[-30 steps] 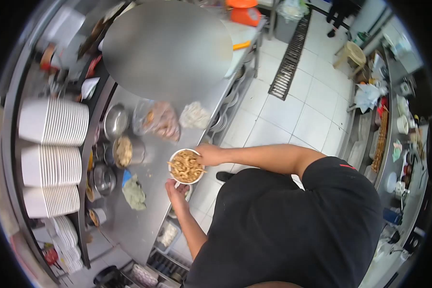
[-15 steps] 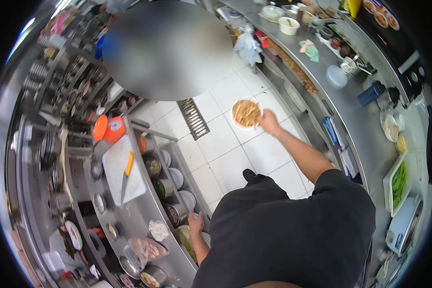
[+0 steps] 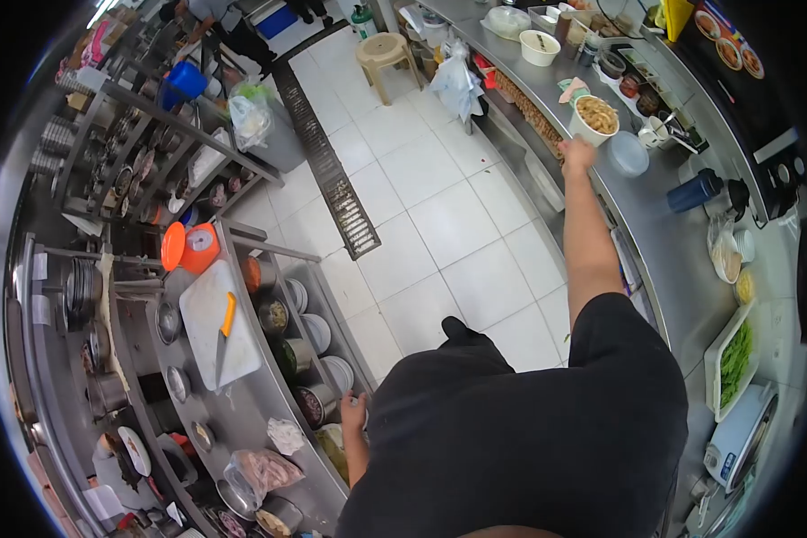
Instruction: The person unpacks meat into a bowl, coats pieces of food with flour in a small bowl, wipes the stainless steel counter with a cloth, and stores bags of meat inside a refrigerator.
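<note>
A white bowl of brown food strips (image 3: 595, 118) is gripped by my right hand (image 3: 577, 155) at the edge of the right steel counter (image 3: 641, 233). Just beyond it lies a pink and green cloth (image 3: 572, 91), and a round translucent lid (image 3: 628, 154) is to its right. My left hand (image 3: 353, 411) hangs low beside the left counter's shelf, near stacked plates (image 3: 338, 373); its fingers look curled, but what they hold, if anything, is too small to make out.
On the left counter are a cutting board (image 3: 208, 332) with a yellow-handled knife (image 3: 227, 325), an orange scale (image 3: 199, 248) and a bag of meat (image 3: 264, 472). A stool (image 3: 385, 54) and floor drain (image 3: 332, 170) lie ahead. People stand at the far end.
The view has swung from the left counter to the right one. My right hand has carried the bowl across the aisle to the right counter; my left hand has come off the bowl.
</note>
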`<state>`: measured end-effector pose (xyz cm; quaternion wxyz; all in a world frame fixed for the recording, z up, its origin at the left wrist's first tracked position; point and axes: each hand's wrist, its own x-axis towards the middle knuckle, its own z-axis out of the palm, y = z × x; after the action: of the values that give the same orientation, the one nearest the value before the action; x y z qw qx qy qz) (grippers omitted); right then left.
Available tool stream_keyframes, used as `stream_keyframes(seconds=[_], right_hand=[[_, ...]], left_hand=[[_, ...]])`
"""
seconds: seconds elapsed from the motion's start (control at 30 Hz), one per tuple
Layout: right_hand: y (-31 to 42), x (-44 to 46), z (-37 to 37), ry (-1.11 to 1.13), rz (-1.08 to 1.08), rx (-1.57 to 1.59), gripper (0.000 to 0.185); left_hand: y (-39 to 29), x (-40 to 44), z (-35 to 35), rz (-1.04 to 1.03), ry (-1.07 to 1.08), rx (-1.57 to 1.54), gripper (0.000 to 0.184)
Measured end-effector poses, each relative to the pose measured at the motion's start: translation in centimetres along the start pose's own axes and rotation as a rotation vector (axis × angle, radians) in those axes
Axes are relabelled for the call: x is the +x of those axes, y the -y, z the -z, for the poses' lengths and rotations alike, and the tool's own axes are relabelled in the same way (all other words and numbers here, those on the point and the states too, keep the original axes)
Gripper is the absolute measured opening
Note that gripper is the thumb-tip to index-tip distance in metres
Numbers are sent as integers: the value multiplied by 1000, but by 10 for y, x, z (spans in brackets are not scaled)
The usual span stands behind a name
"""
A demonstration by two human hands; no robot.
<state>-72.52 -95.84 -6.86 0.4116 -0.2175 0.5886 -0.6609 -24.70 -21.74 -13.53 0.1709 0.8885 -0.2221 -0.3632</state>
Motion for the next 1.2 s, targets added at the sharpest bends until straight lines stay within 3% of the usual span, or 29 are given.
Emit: stream_keyframes(seconds=[0.03,0.1,0.17,0.2,0.23,0.27,0.3,0.33,0.37,0.47,0.5,0.57,0.63,0.73,0.8,0.83,0.87,0.9,0.97,1.07,1.2], right_hand=[[-19,-7,-5,-2,-19,-59,26],[-78,-31,4,202,-93,-53,24],[-223,-29,34,479,-277,-119,26],[-315,-38,55,590,-398,188,35],[-276,-110,33,454,-650,-256,33],[-302,-141,45,756,-608,-578,32],[-278,-215,30,577,-690,-676,30],[-295,-246,42,756,-733,-681,23],[-289,-295,31,774,-775,-823,21],[-309,-362,12,1177,-636,-1080,22],[-344,-355,16,1454,-270,-1174,26],[-356,-370,-15,1627,-17,-1330,34],[-294,-406,-64,1481,-312,-1464,41],[-258,-416,-106,1336,-524,-1535,41],[-242,-424,-132,1276,-443,-1616,37],[-246,-419,-143,1281,-445,-1642,38],[-242,-423,-156,1264,-432,-1635,33],[-241,-429,-167,1229,-411,-1574,31],[-239,-442,-184,1183,-390,-1490,29],[-237,-468,-219,1209,-409,-1444,29],[-256,-476,-253,1288,-500,-1564,28]], left_hand=[[0,0,0,-6,-8,7,65],[5,1,-6,-48,-75,-31,65],[-12,0,4,-18,-155,-129,64],[2,18,-5,16,-239,-269,62],[-46,3,27,17,-310,-144,60],[-47,17,31,15,-438,-234,58],[-64,18,49,-70,-572,-342,49],[-70,29,64,-110,-702,-356,45],[-69,45,89,-172,-816,-355,40],[-88,59,165,-37,-900,-620,35],[-79,69,199,-37,-996,-828,34],[-22,116,270,-109,-1118,-1165,30],[47,165,331,36,-1177,-1234,29],[128,220,406,40,-1272,-1503,40],[216,278,452,13,-1220,-1711,63],[192,278,485,482,-1373,-1725,68],[275,315,487,203,-1247,-1846,54],[292,312,497,218,-1154,-1795,52],[295,325,515,279,-1066,-1741,52],[308,327,520,404,-1133,-1748,51],[250,324,525,262,-1336,-1685,41]])
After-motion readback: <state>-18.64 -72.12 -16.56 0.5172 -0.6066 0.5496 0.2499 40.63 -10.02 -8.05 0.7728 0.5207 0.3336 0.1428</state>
